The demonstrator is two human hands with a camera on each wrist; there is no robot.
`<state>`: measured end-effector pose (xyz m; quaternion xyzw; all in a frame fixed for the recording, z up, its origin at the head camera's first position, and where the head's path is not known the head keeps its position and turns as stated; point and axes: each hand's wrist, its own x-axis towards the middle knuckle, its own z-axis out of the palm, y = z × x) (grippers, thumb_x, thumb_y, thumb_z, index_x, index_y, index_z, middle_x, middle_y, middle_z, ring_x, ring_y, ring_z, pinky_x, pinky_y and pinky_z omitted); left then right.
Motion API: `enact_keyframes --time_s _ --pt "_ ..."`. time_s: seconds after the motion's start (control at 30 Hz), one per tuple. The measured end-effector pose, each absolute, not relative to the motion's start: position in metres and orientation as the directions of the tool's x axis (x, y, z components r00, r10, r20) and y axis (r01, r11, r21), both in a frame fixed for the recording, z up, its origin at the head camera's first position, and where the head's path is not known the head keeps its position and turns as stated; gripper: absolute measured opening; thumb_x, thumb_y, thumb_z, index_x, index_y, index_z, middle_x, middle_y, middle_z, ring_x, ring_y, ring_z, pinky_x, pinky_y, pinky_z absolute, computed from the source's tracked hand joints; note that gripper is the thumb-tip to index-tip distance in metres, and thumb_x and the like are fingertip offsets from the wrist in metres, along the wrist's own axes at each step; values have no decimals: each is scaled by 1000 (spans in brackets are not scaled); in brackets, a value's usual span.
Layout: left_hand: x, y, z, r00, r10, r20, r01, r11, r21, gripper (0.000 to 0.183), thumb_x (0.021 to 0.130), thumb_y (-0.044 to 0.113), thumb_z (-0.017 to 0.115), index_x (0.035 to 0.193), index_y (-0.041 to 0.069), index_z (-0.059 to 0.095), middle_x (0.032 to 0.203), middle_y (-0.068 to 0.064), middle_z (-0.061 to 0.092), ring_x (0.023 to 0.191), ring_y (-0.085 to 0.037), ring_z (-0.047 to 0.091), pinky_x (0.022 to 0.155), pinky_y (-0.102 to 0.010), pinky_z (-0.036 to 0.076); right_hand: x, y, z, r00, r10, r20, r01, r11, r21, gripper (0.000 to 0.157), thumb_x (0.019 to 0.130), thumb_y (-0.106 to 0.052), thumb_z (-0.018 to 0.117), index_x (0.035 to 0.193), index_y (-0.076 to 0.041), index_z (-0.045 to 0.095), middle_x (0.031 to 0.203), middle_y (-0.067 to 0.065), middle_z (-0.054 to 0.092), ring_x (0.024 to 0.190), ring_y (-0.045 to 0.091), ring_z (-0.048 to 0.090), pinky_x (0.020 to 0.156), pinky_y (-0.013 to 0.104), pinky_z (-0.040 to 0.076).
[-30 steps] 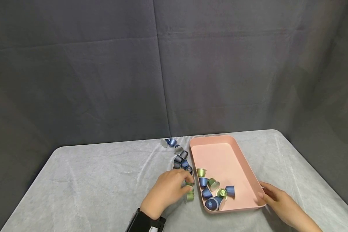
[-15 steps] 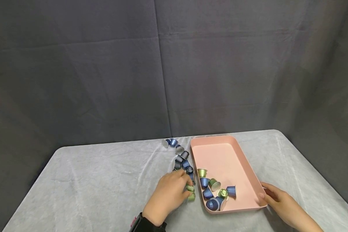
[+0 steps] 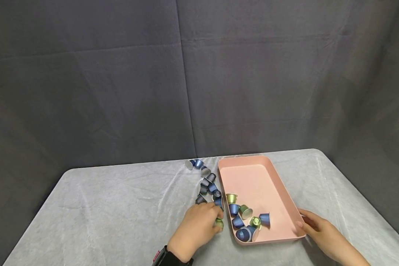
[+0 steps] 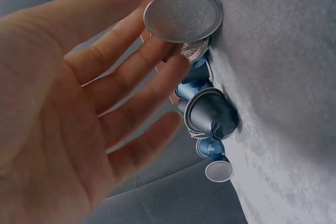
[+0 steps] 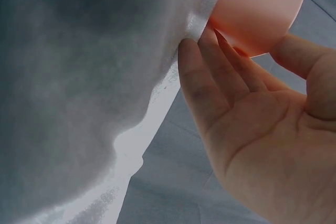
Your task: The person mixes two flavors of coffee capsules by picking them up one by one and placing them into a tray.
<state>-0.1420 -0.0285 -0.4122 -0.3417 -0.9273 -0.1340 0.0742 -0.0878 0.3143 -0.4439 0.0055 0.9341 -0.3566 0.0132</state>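
Here's the left hand [image 3: 196, 225], thumb and fingers spread around a small green cup-shaped capsule [image 4: 184, 15] with a silvery lid, just left of a shallow rectangular pink tray [image 3: 249, 177]. Whether they pinch it, I can't tell; the index fingertip is hidden behind the capsule. Over to the right hand [image 3: 322, 234], gripping the tray's near corner, thumb on the rim, some fingertips out of sight.

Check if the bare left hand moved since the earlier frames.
Yes: the bare left hand moved slightly toward the wearer, away from the far edge of the grey cloth-covered table.
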Motion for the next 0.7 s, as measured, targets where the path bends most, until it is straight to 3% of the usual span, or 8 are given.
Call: enact_keyframes --time_s 0.27,0.47,0.7 --pt "-144 -31 -414 -788 599 145 616 766 185 29 68 31 89 88 20 71 84 9 64 78 -12 62 69 -29 47 -88 315 -443 -999 -6 -53 31 748 -662 48 100 -18 60 136 11 49 120 25 65 100 13 63 78 20 51" --pt "-142 -30 -416 -795 596 109 606 777 170 37 62 36 91 88 21 70 82 8 65 75 -14 61 65 -29 45 -88 316 -444 -999 -11 -44 22 739 -674 47 100 -17 60 135 12 49 119 25 65 99 8 62 77 20 51" --pt "-142 -32 -416 -800 591 106 600 780 178 38 62 36 91 92 22 72 86 7 68 77 -14 63 66 -30 46 -89 315 -443 -998 -3 -57 37 735 -678 49 100 -18 60 136 13 48 121 27 63 101 14 63 78 20 51"
